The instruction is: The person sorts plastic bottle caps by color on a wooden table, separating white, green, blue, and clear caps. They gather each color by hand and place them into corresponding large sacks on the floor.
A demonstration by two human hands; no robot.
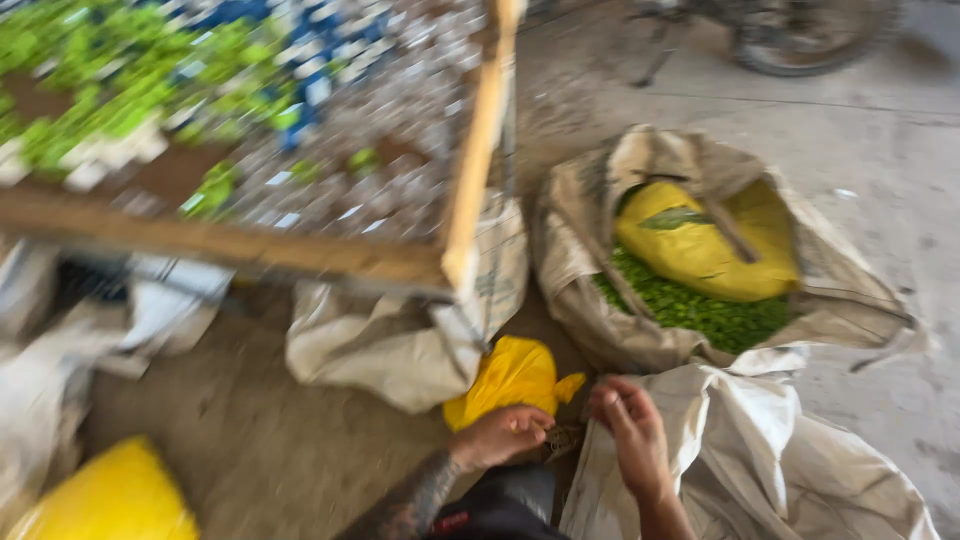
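Observation:
The picture is blurred by motion. My left hand (505, 435) lies low in the middle, fingers curled, touching the bottom of a small yellow bag (510, 375) on the floor. My right hand (630, 425) is just to its right, fingers bent on the edge of a big white woven sack (760, 450). Whether either hand grips anything is lost in the blur. Behind them stands an open beige sack (600, 200) holding small green pieces (700, 310) and a yellow bag (700, 250).
A wooden-framed table (470, 170) with green and white bits fills the upper left. A crumpled white sack (390, 345) hangs under its corner. Another yellow bag (110, 495) lies at the bottom left. A wheel (810, 40) stands at the top right on the concrete floor (880, 130).

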